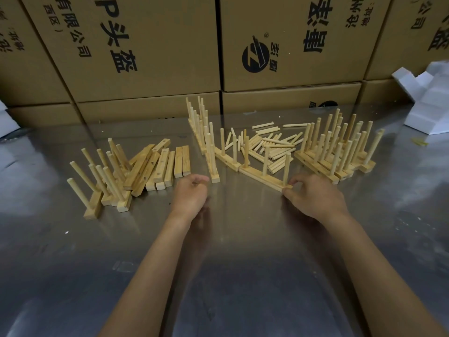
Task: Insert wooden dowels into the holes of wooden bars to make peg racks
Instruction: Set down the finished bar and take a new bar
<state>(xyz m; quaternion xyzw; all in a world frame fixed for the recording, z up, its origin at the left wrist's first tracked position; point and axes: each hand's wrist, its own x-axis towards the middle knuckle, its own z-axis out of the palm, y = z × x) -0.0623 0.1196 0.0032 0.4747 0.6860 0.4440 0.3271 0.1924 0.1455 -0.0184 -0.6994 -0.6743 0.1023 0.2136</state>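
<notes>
A wooden bar with three upright dowels point(263, 176) lies on the metal table in front of me. My right hand point(313, 198) pinches its near end. My left hand point(192, 193) hovers with fingers curled and nothing visible in it, beside the near end of another peg rack point(212, 164). Loose dowels point(272, 142) are heaped behind the bar. Plain drilled bars point(165, 164) lie in a pile to the left. Finished racks stand in groups at the left point(104, 183), back centre point(199, 122) and right point(337, 147).
Stacked cardboard boxes point(150, 49) wall off the back of the metal table point(230, 263). White foam pieces point(427, 98) sit at the right edge, and another white piece point(4, 122) at the far left.
</notes>
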